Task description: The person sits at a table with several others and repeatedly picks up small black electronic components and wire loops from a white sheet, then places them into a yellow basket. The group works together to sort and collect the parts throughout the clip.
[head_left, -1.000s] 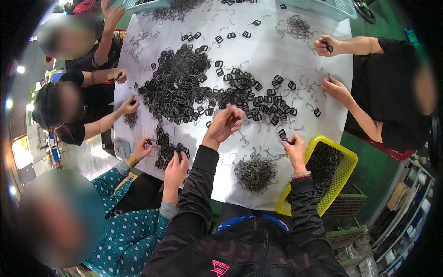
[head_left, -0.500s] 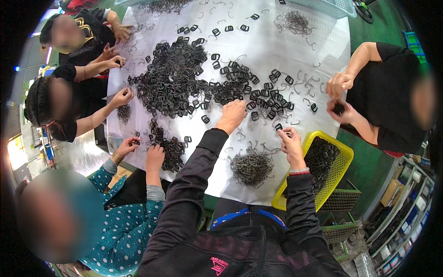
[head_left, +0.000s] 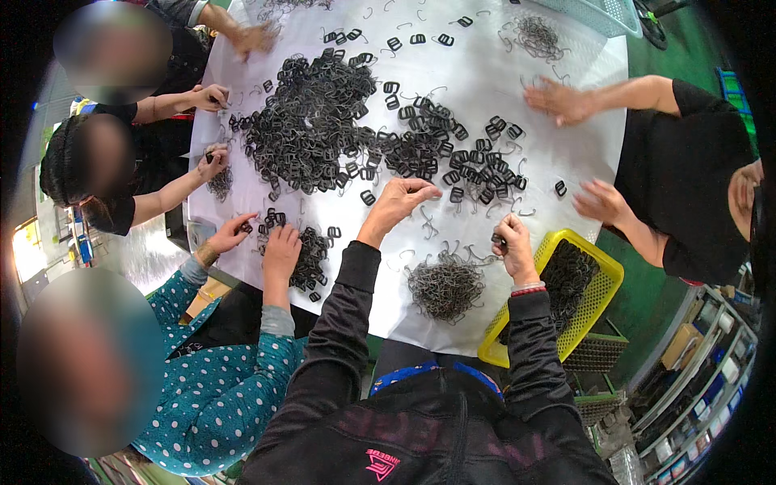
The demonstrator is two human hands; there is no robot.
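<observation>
My left hand [head_left: 396,212] is over the middle of the white-covered table, thumb and fingers pressed together; whatever they pinch is too small to make out. Just beyond it lies a spread of black plastic buckles [head_left: 489,171], joined to a larger heap [head_left: 303,121] at the left. In my right hand [head_left: 517,252], closed near the yellow basket, is a small black buckle [head_left: 498,239]. Between my forearms sits a tangled pile of thin metal wire hooks [head_left: 446,287]. The yellow basket [head_left: 594,327] beside my right wrist holds many dark pieces.
Across the right edge a person in black spreads both hands [head_left: 558,101] over the table. Several co-workers line the left side, one in a dotted teal sleeve [head_left: 279,343] with a hand at a small buckle pile [head_left: 307,263]. A light blue basket [head_left: 602,16] stands at the far right.
My left hand has drawn back slightly from the buckles toward me. My right hand has turned and closed in around its buckle. The person at the right has parted both hands over the table.
</observation>
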